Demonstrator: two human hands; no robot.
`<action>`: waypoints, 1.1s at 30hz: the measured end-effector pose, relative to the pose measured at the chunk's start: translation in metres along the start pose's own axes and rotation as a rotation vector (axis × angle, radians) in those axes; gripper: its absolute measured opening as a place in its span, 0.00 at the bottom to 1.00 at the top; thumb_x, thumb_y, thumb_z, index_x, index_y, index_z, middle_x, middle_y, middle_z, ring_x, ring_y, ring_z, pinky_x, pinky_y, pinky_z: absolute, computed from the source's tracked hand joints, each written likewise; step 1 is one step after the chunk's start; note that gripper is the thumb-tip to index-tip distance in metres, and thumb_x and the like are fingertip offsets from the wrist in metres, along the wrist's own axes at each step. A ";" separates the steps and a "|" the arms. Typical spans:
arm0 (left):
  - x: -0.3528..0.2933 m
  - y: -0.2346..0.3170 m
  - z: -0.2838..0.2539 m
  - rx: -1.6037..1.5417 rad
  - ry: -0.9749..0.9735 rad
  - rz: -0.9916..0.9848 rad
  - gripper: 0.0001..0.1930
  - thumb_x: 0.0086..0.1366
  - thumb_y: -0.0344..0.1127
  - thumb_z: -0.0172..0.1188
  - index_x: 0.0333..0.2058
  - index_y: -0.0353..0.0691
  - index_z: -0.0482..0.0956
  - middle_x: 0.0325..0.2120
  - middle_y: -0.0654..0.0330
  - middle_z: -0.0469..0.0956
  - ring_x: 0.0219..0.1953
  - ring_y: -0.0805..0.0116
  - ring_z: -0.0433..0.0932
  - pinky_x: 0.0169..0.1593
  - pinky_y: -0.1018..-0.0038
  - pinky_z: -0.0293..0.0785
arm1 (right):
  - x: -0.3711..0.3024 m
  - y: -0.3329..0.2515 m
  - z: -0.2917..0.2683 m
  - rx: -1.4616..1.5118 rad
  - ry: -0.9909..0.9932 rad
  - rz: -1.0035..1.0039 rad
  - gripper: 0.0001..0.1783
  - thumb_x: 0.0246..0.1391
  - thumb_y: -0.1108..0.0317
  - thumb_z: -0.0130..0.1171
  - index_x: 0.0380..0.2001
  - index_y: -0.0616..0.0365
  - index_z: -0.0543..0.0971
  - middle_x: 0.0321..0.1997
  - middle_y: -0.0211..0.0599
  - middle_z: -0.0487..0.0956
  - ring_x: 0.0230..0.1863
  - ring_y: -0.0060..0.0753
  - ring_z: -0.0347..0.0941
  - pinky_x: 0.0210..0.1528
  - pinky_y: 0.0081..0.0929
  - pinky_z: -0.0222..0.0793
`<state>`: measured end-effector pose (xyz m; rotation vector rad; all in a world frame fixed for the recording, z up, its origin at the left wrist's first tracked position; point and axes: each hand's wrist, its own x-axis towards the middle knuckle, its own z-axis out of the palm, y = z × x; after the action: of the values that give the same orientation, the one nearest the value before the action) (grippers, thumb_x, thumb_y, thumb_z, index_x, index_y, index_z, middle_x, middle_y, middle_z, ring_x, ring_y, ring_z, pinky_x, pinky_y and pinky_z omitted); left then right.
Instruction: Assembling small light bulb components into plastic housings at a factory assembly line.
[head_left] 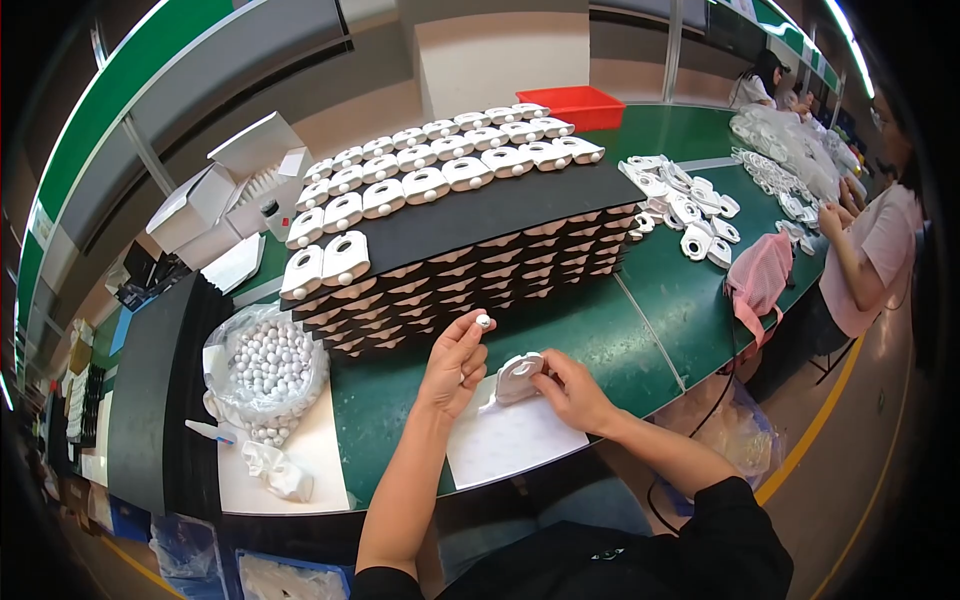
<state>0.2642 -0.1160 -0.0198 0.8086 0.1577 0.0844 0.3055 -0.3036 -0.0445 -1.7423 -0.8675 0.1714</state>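
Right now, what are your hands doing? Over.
Left hand pinches small white ball. Right hand holds white plastic casing on green table. Nothing between them.

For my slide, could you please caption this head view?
Left hand pinches a small white ball while right hand steadies a white plastic part on the green table.
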 end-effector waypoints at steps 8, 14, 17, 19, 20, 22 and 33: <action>-0.001 0.003 0.005 -0.010 -0.015 -0.004 0.13 0.61 0.33 0.53 0.46 0.41 0.71 0.38 0.63 0.74 0.14 0.86 0.54 0.14 0.89 0.48 | 0.001 -0.007 0.000 -0.234 -0.019 -0.185 0.05 0.49 0.75 0.51 0.32 0.62 0.70 0.27 0.41 0.69 0.29 0.41 0.66 0.31 0.30 0.62; 0.000 0.001 0.003 0.008 -0.011 -0.040 0.12 0.61 0.33 0.53 0.44 0.42 0.71 0.38 0.63 0.74 0.14 0.86 0.52 0.14 0.89 0.47 | 0.001 -0.009 -0.002 -0.056 -0.045 -0.050 0.06 0.52 0.73 0.51 0.34 0.60 0.70 0.30 0.34 0.72 0.33 0.29 0.68 0.34 0.28 0.64; 0.000 -0.003 0.003 0.065 -0.031 -0.021 0.10 0.60 0.32 0.54 0.41 0.41 0.72 0.36 0.64 0.74 0.14 0.85 0.52 0.14 0.88 0.48 | 0.005 0.011 -0.007 0.431 0.001 0.212 0.07 0.55 0.72 0.48 0.38 0.58 0.69 0.35 0.31 0.73 0.37 0.24 0.69 0.40 0.27 0.65; 0.000 -0.006 0.001 0.224 -0.082 0.012 0.11 0.56 0.29 0.58 0.39 0.41 0.72 0.32 0.66 0.74 0.15 0.86 0.56 0.16 0.88 0.49 | 0.007 0.016 -0.009 0.677 0.072 0.219 0.07 0.57 0.71 0.46 0.40 0.57 0.68 0.39 0.31 0.73 0.39 0.23 0.69 0.44 0.27 0.65; 0.000 -0.007 0.003 0.224 -0.086 0.009 0.11 0.56 0.29 0.58 0.39 0.41 0.72 0.32 0.66 0.74 0.15 0.86 0.56 0.16 0.88 0.49 | 0.009 0.012 -0.010 0.850 0.080 0.240 0.09 0.58 0.69 0.45 0.42 0.56 0.68 0.41 0.32 0.72 0.41 0.24 0.68 0.47 0.27 0.64; -0.004 -0.007 0.012 0.427 -0.034 0.079 0.14 0.51 0.27 0.62 0.38 0.41 0.74 0.28 0.68 0.74 0.16 0.87 0.59 0.17 0.87 0.49 | 0.010 0.011 -0.013 1.042 0.065 0.251 0.11 0.59 0.67 0.44 0.44 0.56 0.67 0.44 0.33 0.71 0.46 0.25 0.66 0.51 0.28 0.62; -0.004 -0.010 0.022 0.712 -0.040 0.146 0.14 0.45 0.25 0.65 0.34 0.38 0.79 0.19 0.69 0.73 0.18 0.85 0.64 0.19 0.87 0.53 | 0.011 0.015 -0.014 1.026 0.074 0.249 0.11 0.59 0.67 0.43 0.45 0.55 0.66 0.45 0.32 0.70 0.47 0.25 0.66 0.50 0.26 0.64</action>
<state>0.2639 -0.1393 -0.0116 1.5319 0.0883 0.1539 0.3277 -0.3092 -0.0488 -0.8649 -0.3680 0.5968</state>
